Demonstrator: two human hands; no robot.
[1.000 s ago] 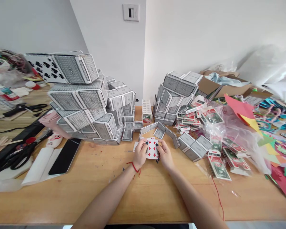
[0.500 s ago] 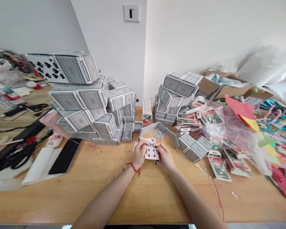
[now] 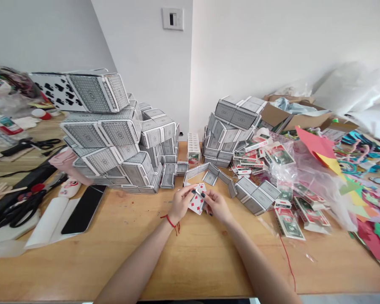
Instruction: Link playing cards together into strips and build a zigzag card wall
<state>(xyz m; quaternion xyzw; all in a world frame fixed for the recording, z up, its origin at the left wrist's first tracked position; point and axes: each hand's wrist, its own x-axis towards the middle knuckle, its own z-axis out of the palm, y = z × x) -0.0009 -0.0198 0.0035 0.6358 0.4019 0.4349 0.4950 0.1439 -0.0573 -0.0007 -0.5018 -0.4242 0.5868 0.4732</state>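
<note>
The left hand (image 3: pixel 180 204) and right hand (image 3: pixel 217 207) come together at centre frame, both gripping a white playing card with red diamonds (image 3: pixel 198 204), its long axis tilted. A low zigzag wall of grey-backed playing cards (image 3: pixel 225 182) stands just beyond, nearer the right hand.

We observed white walls (image 3: pixel 240 50) meeting at a corner, a wall plate (image 3: pixel 172 19) mounted above, and a wooden table (image 3: pixel 202 261) under even, diffuse light.

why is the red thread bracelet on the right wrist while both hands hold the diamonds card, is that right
Not quite: the head view shows the red thread bracelet on the left wrist, not the right. The rest stands: the left hand and right hand both hold the diamonds playing card.
</note>
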